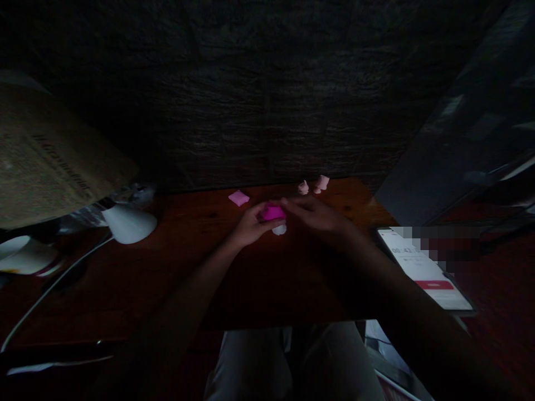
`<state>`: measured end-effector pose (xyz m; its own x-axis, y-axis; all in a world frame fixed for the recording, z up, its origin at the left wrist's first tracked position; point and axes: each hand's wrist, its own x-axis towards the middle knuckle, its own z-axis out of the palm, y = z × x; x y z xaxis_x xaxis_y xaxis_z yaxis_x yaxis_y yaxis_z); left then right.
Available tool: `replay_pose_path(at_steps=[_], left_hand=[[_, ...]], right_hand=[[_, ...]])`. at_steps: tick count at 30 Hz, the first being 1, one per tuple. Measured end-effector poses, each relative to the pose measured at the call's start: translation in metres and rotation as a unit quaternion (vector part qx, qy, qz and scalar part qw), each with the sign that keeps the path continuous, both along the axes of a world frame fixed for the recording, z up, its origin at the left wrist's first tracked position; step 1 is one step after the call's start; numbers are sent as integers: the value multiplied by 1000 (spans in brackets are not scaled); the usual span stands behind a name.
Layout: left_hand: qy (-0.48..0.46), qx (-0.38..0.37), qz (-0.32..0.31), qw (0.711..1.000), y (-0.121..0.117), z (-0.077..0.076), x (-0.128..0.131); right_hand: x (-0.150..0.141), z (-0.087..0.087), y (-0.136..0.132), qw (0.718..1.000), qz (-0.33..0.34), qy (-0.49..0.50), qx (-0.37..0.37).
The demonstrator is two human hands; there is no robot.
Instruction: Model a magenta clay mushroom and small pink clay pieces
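Over the middle of the wooden table, my left hand point(252, 227) is closed around a bright pink lump point(273, 213) that looks like soft modelling clay. My right hand point(311, 212) curves over from the other side, its fingertips pressed to the lump's upper right edge; its thumb is hard to make out. Just below the lump, a small white round piece point(279, 229) shows under my left fingers. Behind my left hand lies a flat pink square point(238, 197). Two small pale pink shaped pieces, a pointed one point(303, 187) and a blocky one point(322, 182), stand behind my right hand.
A lamp with a printed shade point(54, 161) and a white base point(129, 225) stands at the left, its cable point(54, 287) trailing forward. A white cup point(27, 255) lies beside it. On the right is a lit tablet point(426, 267). A dark wall point(259, 100) rises behind the table point(267, 284).
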<state>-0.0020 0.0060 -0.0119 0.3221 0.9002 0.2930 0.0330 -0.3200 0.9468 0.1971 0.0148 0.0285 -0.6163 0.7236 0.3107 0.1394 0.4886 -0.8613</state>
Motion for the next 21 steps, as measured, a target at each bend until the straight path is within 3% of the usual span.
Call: replay_pose_path(at_steps=[4, 11, 21], left_hand=[[-4, -9, 5, 1000, 0, 1, 1], [7, -31, 0, 999, -2, 1, 1], [33, -3, 8, 999, -2, 3, 1]], right_hand=[[0, -1, 0, 1000, -5, 12, -27], [1, 0, 0, 1000, -8, -19, -2], [3, 0, -1, 997, 0, -49, 58]])
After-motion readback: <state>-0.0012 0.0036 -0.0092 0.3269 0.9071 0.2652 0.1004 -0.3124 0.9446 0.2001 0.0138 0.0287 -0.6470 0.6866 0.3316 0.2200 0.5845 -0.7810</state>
